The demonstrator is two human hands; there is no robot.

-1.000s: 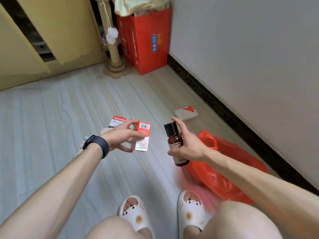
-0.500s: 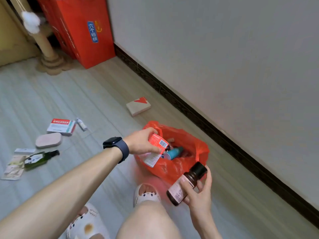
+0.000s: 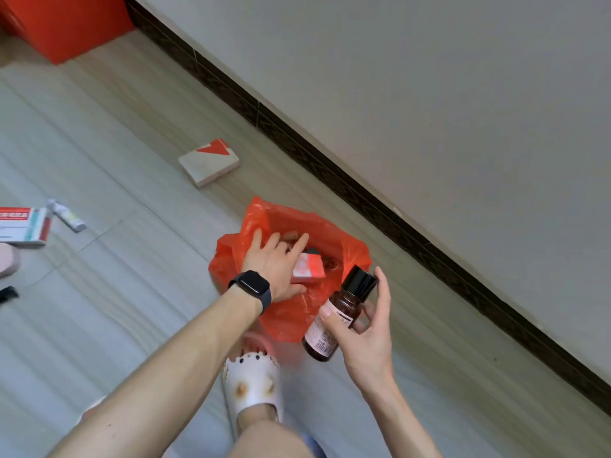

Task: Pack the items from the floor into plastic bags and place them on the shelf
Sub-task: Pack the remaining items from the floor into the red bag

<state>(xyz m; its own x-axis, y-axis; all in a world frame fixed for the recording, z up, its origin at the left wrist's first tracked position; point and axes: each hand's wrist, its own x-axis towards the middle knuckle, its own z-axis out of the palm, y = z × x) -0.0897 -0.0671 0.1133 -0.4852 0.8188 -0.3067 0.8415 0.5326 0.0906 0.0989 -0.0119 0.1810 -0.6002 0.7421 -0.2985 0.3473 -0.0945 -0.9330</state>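
An orange-red plastic bag [image 3: 284, 315] lies open on the floor by the wall. My left hand [image 3: 271, 262] reaches into its mouth with fingers spread. A small red and white box [image 3: 310, 267] lies inside the bag against my palm and thumb. My right hand [image 3: 367, 338] holds a brown glass bottle [image 3: 344, 305] with a black cap, tilted, just right of the bag. A white box with a red mark [image 3: 208, 161] lies on the floor beyond the bag. At the left edge lie a red and white medicine box [image 3: 21, 226] and a small tube [image 3: 66, 216].
The wall's dark baseboard [image 3: 330, 166] runs diagonally right of the bag. A red paper bag [image 3: 66, 21] stands at the top left. A pink object [image 3: 6, 259] and a black object [image 3: 8, 294] show at the left edge. My white sandal [image 3: 251, 378] is below the bag.
My view swung right and down toward the bag. My left hand carried the small red box into the bag and spread its fingers. My right hand brought the bottle beside the bag.
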